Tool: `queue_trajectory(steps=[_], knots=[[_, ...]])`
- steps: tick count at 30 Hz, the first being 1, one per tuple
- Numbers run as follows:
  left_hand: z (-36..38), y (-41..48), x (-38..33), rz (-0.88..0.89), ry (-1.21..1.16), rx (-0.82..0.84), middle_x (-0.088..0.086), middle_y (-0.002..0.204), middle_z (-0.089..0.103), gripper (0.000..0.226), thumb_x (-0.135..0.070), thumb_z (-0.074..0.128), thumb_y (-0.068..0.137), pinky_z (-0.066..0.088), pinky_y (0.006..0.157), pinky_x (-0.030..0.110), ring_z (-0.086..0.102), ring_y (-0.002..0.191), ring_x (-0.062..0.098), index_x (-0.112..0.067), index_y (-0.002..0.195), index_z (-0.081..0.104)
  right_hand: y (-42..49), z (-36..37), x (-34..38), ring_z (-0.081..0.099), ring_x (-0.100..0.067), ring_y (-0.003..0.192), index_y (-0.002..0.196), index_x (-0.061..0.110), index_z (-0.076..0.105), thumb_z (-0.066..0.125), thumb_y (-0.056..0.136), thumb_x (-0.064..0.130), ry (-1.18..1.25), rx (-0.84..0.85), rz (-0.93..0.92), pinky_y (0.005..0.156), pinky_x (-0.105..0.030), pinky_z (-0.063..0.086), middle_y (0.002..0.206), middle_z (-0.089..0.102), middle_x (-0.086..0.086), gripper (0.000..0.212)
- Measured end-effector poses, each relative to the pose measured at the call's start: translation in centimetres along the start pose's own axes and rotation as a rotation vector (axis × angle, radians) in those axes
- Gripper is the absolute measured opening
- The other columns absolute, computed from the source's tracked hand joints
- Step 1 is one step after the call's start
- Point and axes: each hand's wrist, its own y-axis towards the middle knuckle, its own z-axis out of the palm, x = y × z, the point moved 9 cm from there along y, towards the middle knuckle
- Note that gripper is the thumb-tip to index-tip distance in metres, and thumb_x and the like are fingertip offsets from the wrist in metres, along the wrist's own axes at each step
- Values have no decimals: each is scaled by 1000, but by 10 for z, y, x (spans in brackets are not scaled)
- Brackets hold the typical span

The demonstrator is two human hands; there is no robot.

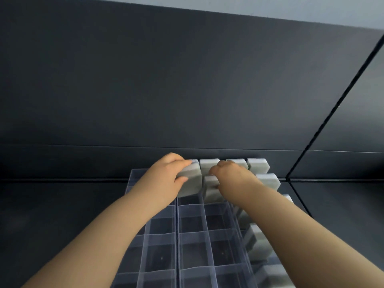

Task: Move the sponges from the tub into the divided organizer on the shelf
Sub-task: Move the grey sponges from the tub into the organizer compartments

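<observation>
A clear divided organizer [193, 250] lies on the dark shelf in front of me. Pale grey sponges stand upright in its far row [258, 166] and down its right column [258, 244]. My left hand [164, 179] grips a grey sponge [190, 181] at a far compartment, left of the filled ones. My right hand [230, 173] pinches another sponge [211, 189] in the second row, just right of the first. The tub is out of view.
The dark back wall of the shelf [187, 90] rises right behind the organizer. A vertical divider panel [336, 104] closes the bay on the right. Dark shelf surface [52, 204] stretches to the left of the organizer.
</observation>
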Motion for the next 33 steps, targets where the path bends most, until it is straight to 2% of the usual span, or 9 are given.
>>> queue_trajectory(steps=[6, 12, 15, 18, 22, 33], knots=[[11, 3, 1, -50, 19, 58, -13, 127, 45, 41, -21, 57, 90, 25, 76, 7, 38, 83, 3, -25, 130, 52, 1, 14, -3, 48, -24, 108, 121, 16, 50, 56, 85, 4, 6, 78, 25, 66, -31, 36, 121, 47, -2, 38], [14, 6, 3, -52, 21, 61, -13, 127, 45, 40, -21, 57, 90, 24, 77, 7, 39, 86, 3, -25, 130, 52, 3, 16, -5, 48, -24, 109, 121, 16, 50, 57, 84, 4, 14, 87, 12, 70, -31, 40, 122, 48, -3, 40], [24, 9, 10, -84, 14, 103, -12, 131, 43, 40, -20, 57, 90, 29, 88, 12, 45, 102, 7, -23, 130, 52, 3, 17, -7, 49, -24, 107, 118, 15, 52, 56, 84, 4, 22, 78, 11, 69, -30, 40, 119, 49, -3, 35], [39, 11, 16, -92, 23, 150, -7, 134, 43, 40, -17, 58, 90, 29, 97, 16, 43, 119, 11, -20, 130, 53, 4, 17, -7, 49, -24, 108, 117, 16, 52, 56, 84, 4, 31, 77, 17, 71, -30, 41, 119, 49, -3, 35], [61, 10, 24, -89, 35, 213, -3, 128, 48, 40, -14, 60, 88, 33, 100, 22, 47, 117, 14, -16, 128, 55, 6, 19, -7, 48, -24, 111, 120, 17, 51, 56, 84, 3, 42, 98, 28, 78, -31, 44, 121, 48, -2, 39], [75, 12, 30, -91, 60, 216, -4, 130, 47, 40, -12, 55, 91, 35, 100, 24, 47, 116, 14, -17, 131, 52, 4, 16, -5, 47, -23, 111, 121, 18, 51, 54, 85, 2, 45, 109, 35, 67, -29, 37, 121, 47, -2, 40]])
